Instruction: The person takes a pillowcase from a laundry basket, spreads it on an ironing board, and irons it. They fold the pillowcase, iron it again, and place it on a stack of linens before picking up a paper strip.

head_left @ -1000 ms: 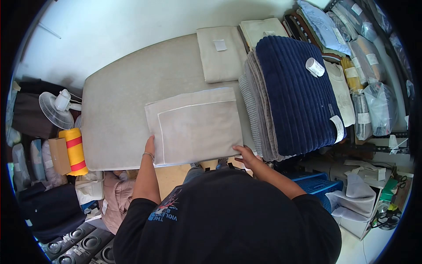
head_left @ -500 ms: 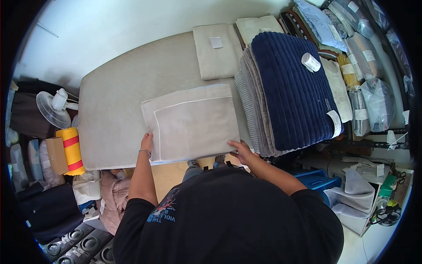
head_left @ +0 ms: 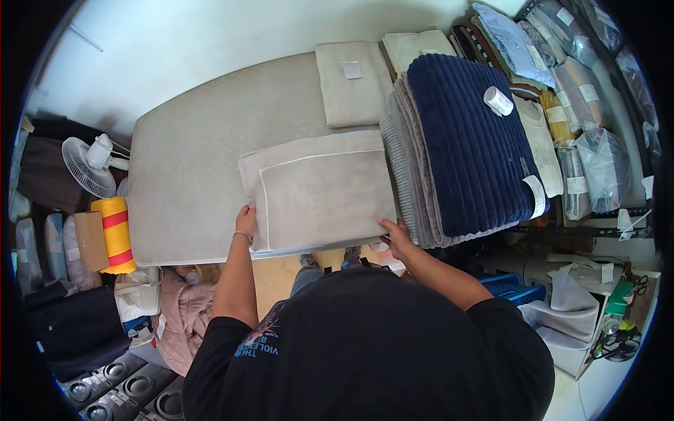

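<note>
A folded beige cloth with a white piped border [head_left: 319, 193] lies flat on the grey padded table [head_left: 189, 168], near its front edge. My left hand [head_left: 246, 219] grips the cloth's near left corner. My right hand [head_left: 394, 237] holds its near right corner, beside a tall stack of folded blankets topped by a navy ribbed one [head_left: 467, 144].
A second folded beige cloth with a white label [head_left: 351, 84] lies at the table's far side. Bagged and folded textiles [head_left: 569, 91] fill the shelves on the right. A small fan [head_left: 88, 165], a yellow and red roll [head_left: 116, 235] and a cardboard box stand left of the table.
The cloth has slid a little to the right on the table, closer to the blanket stack, with both hands still on its near corners.
</note>
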A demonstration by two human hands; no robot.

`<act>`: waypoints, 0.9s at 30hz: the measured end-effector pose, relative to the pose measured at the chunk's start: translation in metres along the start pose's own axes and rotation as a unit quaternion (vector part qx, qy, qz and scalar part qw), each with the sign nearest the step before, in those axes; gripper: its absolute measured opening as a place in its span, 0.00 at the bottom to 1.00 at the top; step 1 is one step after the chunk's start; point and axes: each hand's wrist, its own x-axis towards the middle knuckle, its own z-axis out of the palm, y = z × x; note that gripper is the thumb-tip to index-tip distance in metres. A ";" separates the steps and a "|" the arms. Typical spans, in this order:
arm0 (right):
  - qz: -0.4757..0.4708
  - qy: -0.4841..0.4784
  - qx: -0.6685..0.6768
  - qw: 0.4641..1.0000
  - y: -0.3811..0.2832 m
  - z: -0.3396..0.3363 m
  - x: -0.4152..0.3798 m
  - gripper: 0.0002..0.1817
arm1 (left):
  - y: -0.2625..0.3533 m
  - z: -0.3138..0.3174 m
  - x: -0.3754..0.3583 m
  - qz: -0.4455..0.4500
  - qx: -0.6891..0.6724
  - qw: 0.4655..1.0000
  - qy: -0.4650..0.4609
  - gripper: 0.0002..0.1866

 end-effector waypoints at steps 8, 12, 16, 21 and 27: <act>0.001 0.053 -0.061 0.997 0.009 -0.006 -0.013 0.40 | 0.072 0.012 -0.049 0.008 0.193 0.974 0.119 0.25; 0.009 0.063 -0.083 0.995 0.034 -0.023 -0.035 0.40 | 0.117 0.041 -0.092 0.350 0.316 0.878 0.085 0.35; -0.007 0.071 -0.136 0.988 0.102 -0.047 -0.079 0.34 | 0.137 0.086 -0.148 0.577 0.379 0.697 -0.196 0.37; -0.009 0.261 -0.289 0.921 0.252 -0.060 -0.166 0.32 | 0.105 0.113 -0.157 0.625 0.459 0.597 -0.204 0.37; 0.174 0.305 -0.240 0.905 0.404 -0.043 -0.284 0.36 | 0.097 0.118 -0.154 0.652 0.443 0.586 -0.187 0.38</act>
